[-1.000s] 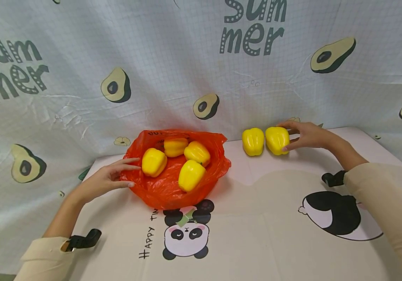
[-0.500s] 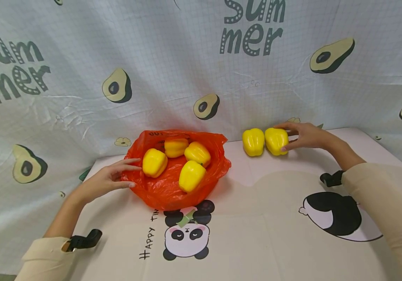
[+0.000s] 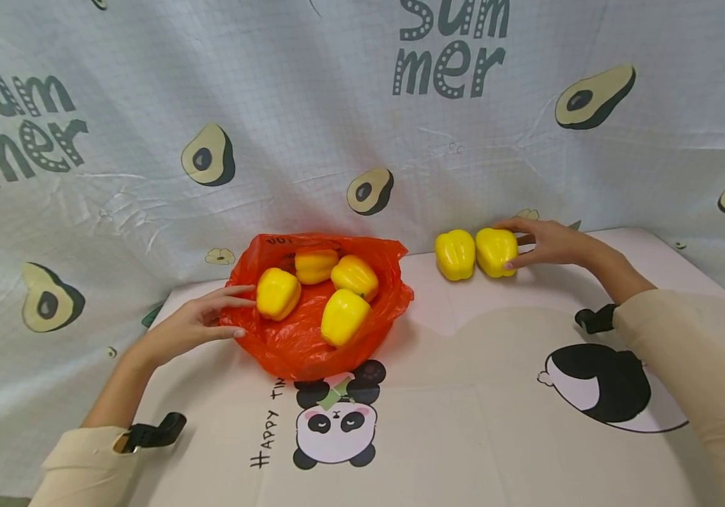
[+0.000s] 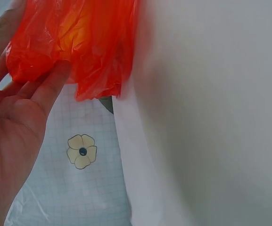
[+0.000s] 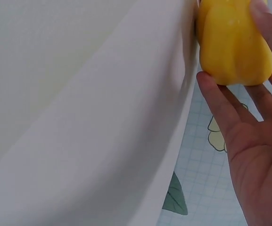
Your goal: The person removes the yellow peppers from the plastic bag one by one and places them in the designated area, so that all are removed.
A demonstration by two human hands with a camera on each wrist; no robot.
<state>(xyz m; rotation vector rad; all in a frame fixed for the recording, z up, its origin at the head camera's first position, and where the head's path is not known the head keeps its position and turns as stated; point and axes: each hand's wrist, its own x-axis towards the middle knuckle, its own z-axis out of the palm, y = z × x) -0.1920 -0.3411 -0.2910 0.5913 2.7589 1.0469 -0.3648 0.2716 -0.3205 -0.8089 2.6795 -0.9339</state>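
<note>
In the head view, a red plastic bag (image 3: 292, 352) lies spread wide with several yellow bell peppers (image 3: 277, 293) inside. My left hand (image 3: 187, 327) rests against the bag's left side, its fingers fairly straight and apart from the thumb. The left wrist view shows those fingers touching the crinkled plastic. To the right, two more yellow bell peppers stand side by side on the table: the left one (image 3: 455, 254) is untouched, while the right one (image 3: 496, 251) sits between the fingers and thumb of my right hand (image 3: 552, 243). In the right wrist view the fingertips curve round its lower end.
A light tablecloth (image 3: 451, 415) with printed pandas covers the table. Just behind the peppers and bag hangs a pale curtain (image 3: 292, 141) printed with avocados. A black wrist strap mount (image 3: 156, 431) sits on the left forearm, and another (image 3: 593, 320) on the right.
My right hand has shifted slightly left, its fingertips reaching a little farther over the right pepper, which now sits marginally closer to its neighbour. My left hand and the bag look the same.
</note>
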